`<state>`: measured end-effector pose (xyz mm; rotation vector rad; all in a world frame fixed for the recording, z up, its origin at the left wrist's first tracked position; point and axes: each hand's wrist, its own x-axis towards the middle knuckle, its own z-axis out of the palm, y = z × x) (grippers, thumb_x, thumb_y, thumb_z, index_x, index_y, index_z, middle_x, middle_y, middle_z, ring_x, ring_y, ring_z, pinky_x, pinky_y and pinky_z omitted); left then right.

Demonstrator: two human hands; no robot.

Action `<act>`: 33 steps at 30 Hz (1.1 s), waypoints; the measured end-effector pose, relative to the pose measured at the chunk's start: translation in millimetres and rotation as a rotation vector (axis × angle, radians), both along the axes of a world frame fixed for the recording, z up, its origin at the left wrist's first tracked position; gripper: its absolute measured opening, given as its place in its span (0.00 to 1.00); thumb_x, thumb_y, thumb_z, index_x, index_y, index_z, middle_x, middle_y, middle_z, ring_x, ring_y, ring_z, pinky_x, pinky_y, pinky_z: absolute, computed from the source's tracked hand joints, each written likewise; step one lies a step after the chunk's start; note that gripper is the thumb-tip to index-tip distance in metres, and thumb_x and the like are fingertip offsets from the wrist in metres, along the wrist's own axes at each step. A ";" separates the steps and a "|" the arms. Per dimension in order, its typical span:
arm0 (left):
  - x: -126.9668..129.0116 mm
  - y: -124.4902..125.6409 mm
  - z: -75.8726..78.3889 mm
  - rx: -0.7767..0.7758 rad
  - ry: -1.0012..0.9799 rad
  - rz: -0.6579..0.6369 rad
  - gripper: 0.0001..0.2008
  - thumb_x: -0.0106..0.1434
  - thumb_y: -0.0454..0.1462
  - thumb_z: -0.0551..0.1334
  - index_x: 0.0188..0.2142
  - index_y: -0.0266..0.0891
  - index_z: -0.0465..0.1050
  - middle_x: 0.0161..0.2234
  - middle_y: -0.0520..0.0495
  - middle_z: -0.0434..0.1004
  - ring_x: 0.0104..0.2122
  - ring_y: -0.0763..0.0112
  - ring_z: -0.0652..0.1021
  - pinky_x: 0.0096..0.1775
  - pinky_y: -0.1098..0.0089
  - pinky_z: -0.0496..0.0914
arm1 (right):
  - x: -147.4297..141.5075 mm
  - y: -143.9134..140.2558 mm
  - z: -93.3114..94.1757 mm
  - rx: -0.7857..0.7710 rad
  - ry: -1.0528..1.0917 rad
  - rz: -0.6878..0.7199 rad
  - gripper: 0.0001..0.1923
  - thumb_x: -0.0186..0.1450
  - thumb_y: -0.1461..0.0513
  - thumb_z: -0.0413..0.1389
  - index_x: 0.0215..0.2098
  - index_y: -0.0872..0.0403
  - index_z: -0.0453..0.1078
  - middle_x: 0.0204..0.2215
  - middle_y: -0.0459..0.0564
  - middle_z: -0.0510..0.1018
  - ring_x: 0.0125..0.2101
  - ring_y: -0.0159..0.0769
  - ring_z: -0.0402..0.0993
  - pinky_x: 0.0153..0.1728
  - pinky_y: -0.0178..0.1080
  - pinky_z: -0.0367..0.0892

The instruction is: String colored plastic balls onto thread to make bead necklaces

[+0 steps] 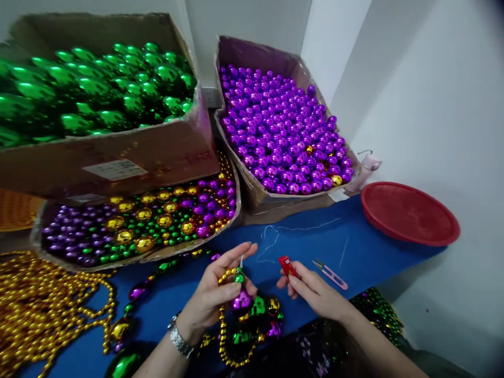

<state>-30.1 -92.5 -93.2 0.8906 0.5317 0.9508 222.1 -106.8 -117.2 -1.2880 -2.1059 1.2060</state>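
Beadwork looks part-strung — left hand (214, 294) pinches bead strand (241, 302) at its thread end; right hand (311, 291) clamps red lighter (287, 266); knot seemingly unsealed.

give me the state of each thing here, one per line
left hand: fingers pinching a bead strand, white thread end sticking up
right hand: holding a red lighter, no flame visible
thread snips: lying flat on the blue table, untouched
red lid: lying flat on the table
green bead box: open, full
purple bead box: open, full
mixed bead box: open, full
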 end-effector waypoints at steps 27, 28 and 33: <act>2.9 -3.0 -4.2 -0.046 -0.091 -0.030 0.33 0.52 0.28 0.65 0.57 0.46 0.62 0.63 0.36 0.52 0.32 0.67 0.79 0.34 0.68 0.72 | -78.9 21.1 25.7 0.337 0.083 -0.193 0.08 0.66 0.60 0.48 0.31 0.53 0.64 0.30 0.46 0.68 0.35 0.35 0.65 0.36 0.38 0.59; 2.9 -3.0 -4.7 -0.049 -0.094 -0.030 0.33 0.52 0.28 0.65 0.57 0.45 0.62 0.63 0.37 0.52 0.32 0.67 0.79 0.34 0.68 0.72 | -79.5 20.9 24.8 0.345 0.082 -0.191 0.07 0.66 0.60 0.48 0.31 0.53 0.64 0.30 0.47 0.68 0.35 0.36 0.65 0.37 0.39 0.59; 2.5 -2.5 -5.7 -0.060 -0.102 -0.022 0.33 0.52 0.29 0.65 0.57 0.46 0.62 0.63 0.38 0.51 0.32 0.68 0.79 0.35 0.68 0.72 | -80.4 21.0 23.7 0.367 0.075 -0.171 0.07 0.66 0.61 0.47 0.31 0.53 0.64 0.30 0.47 0.67 0.36 0.37 0.64 0.37 0.40 0.60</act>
